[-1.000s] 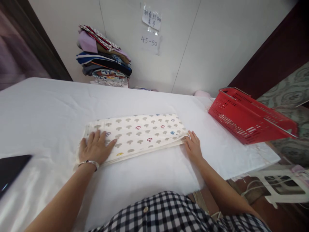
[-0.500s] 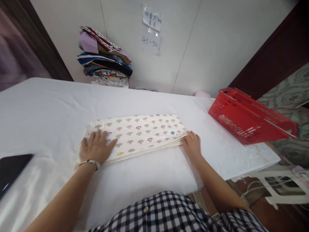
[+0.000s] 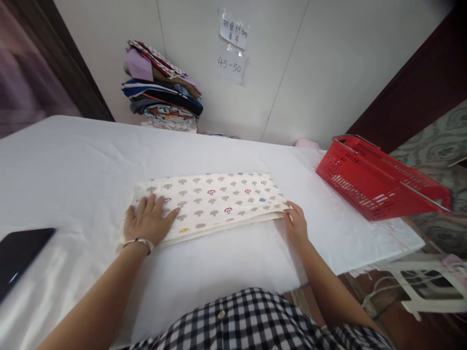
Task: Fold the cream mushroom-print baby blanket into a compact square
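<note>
A folded white cloth [image 3: 215,199] printed with grey, red, blue and yellow mushrooms lies in a long strip on the white-covered table [image 3: 219,267]. My left hand [image 3: 149,221] rests flat on its left end, fingers spread, a bracelet at the wrist. At the near right corner my right hand [image 3: 295,221] pinches the cloth's edge between thumb and fingers. Several layers show along the near edge, slightly parted close to the right hand.
A red plastic basket [image 3: 379,180] with metal handles stands at the table's right end. Behind the table's far edge rises a stack of folded fabrics [image 3: 164,92]. A dark flat device [image 3: 22,253] lies at the left. Paper notes [image 3: 233,46] hang on the wall.
My right hand has shifted slightly right at the cloth's corner, and its upper layer is pulled out a little. The left hand stays flat on the cloth. The view has moved slightly.
</note>
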The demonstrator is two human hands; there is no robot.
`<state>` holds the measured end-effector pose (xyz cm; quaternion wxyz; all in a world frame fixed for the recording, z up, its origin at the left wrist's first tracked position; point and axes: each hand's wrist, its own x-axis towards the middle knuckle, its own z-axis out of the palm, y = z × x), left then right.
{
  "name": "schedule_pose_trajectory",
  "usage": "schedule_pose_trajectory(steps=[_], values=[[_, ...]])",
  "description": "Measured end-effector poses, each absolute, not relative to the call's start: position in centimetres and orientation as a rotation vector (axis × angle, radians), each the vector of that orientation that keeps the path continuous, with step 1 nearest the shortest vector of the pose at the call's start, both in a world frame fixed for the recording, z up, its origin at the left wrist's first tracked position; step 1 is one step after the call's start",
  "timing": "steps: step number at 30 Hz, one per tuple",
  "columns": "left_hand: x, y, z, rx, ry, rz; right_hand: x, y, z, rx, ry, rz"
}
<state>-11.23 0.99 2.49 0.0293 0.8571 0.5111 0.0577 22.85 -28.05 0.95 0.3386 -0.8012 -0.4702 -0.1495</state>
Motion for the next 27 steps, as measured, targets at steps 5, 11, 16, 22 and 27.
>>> schedule_pose_trajectory(steps=[5, 11, 16, 22, 27], values=[[-11.3, 1.0, 2.5, 2.637, 1.577, 0.159, 23.2, -29.9, -0.3, -1.98, -0.964, -0.209], [-11.2, 1.0, 2.6, 2.623, 1.581, 0.165, 23.5, -29.1, -0.4, -2.035, -1.124, -0.213], [-11.3, 0.9, 2.5, 2.63, 1.586, 0.175, 23.1, -29.1, 0.2, -2.269, -1.398, -0.439], [-11.2, 1.0, 2.6, 2.636, 1.596, 0.156, 22.9, -28.7, 0.4, -2.45, -1.322, -0.617], [-11.1, 0.8, 2.8, 2.623, 1.604, 0.134, 23.2, -28.6, 0.4, -2.317, -1.201, -0.512]])
